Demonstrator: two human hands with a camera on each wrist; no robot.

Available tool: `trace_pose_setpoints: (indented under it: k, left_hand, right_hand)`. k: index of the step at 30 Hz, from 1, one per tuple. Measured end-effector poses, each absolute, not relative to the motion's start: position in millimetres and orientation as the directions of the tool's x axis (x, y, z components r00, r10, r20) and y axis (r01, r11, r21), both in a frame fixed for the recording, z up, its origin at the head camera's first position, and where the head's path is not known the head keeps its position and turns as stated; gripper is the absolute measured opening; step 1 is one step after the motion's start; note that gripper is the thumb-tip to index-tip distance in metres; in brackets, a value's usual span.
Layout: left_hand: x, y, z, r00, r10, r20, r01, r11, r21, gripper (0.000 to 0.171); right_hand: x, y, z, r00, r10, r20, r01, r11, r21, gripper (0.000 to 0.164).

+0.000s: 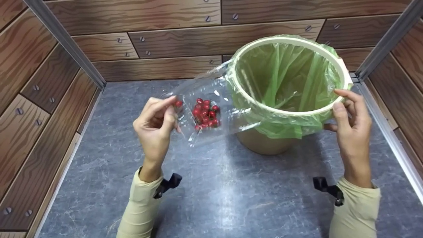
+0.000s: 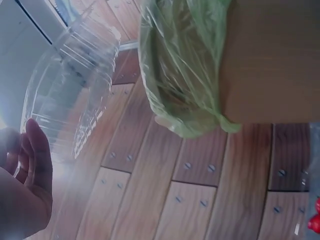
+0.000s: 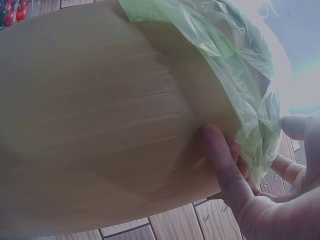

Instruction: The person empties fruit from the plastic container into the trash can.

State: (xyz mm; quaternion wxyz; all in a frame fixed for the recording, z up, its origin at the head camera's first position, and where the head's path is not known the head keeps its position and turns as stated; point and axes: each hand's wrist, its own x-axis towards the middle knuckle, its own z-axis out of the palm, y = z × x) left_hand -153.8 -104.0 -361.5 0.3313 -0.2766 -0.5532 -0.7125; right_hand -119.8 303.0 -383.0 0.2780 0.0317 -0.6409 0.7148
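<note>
My left hand (image 1: 153,120) pinches the near-left edge of a clear plastic tray (image 1: 205,83) between thumb and fingers. The tray is tilted, and its far side overlaps the bin's rim in the head view. Small round red fruits (image 1: 206,114) show through the clear plastic, lower down near the tabletop. My right hand (image 1: 353,122) grips the white ring rim (image 1: 294,113) of a brown bin (image 1: 267,145), thumb and fingers on its right side. A green plastic bag (image 1: 284,129) lines the bin and folds over the rim. From the right wrist view, fingers (image 3: 220,150) press against the bin's wall.
The bin stands on a grey marbled tabletop (image 1: 198,198). Wood-patterned panels (image 1: 175,41) enclose the back and both sides, with metal corner posts (image 1: 69,43) between them. Black wrist mounts (image 1: 168,185) sit on both sleeves.
</note>
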Motion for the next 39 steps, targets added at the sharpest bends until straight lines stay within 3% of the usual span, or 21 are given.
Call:
trace_pose_setpoints:
  k: [13, 23, 29, 35, 39]
  left_hand:
    - [-156, -138, -398, -0.717, -0.108, 0.689, 0.697, -0.14, 0.703, 0.02]
    - [-177, -157, -421, -0.794, 0.057, 0.606, 0.595, -0.138, 0.792, 0.02]
    - [-190, -158, -439, -0.808, 0.128, 0.575, 0.563, -0.12, 0.817, 0.021]
    - [-206, -162, -465, -0.852, 0.255, 0.457, 0.449, -0.091, 0.889, 0.028]
    - [-210, -169, -483, -0.895, 0.26, 0.362, 0.357, -0.068, 0.931, 0.028]
  right_hand:
    - [-119, 303, -383, -0.845, 0.355, 0.401, -0.439, -0.032, -0.898, 0.034]
    - [-119, 305, -385, -0.839, 0.359, 0.409, -0.448, -0.026, -0.894, 0.034]
    - [-118, 306, -386, -0.842, 0.365, 0.398, -0.44, -0.038, -0.897, 0.034]
    - [-119, 306, -385, -0.83, 0.374, 0.414, -0.456, -0.029, -0.889, 0.034]
    - [-121, 304, -385, -0.838, 0.348, 0.42, -0.456, -0.025, -0.889, 0.034]
